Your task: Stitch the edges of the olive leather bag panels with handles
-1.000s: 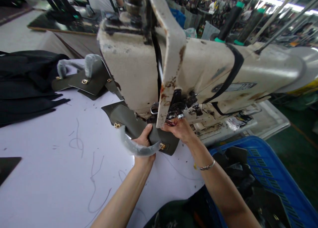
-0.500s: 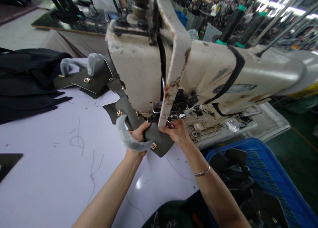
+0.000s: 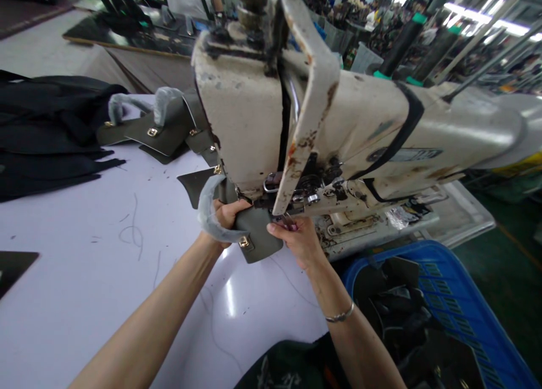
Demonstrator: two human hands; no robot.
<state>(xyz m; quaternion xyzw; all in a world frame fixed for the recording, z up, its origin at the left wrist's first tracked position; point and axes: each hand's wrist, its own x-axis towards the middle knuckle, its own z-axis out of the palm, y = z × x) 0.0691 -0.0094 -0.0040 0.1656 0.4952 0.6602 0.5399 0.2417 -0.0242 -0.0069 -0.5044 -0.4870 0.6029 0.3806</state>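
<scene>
My left hand [image 3: 222, 222] is closed on a dark olive bag flap [image 3: 259, 235], its thumb on top, close to the sewing machine's needle area. A curved handle [image 3: 207, 208] wrapped in clear plastic arches over that wrist and joins the flap at a gold metal fitting [image 3: 244, 242]. At the flap's right edge, my right hand [image 3: 300, 239] is closed round a small metal tool with a reddish part [image 3: 289, 222], which looks like thread snips. Its thumb points at the flap; whether it touches is unclear. The sewing machine [image 3: 241, 112] hides the flap's far edge.
More olive flaps with wrapped handles [image 3: 163, 129] lie behind on the white table [image 3: 84, 287], beside black fabric pieces [image 3: 46, 135]. A dark panel [image 3: 17, 267] rests at the left edge. On my right stands a blue basket [image 3: 470, 304] holding similar dark pieces.
The flap and my left hand have shifted left and turned slightly. My right thumb has come away from the machine's foot area, and the metal tool shows more. The view has shifted a little.
</scene>
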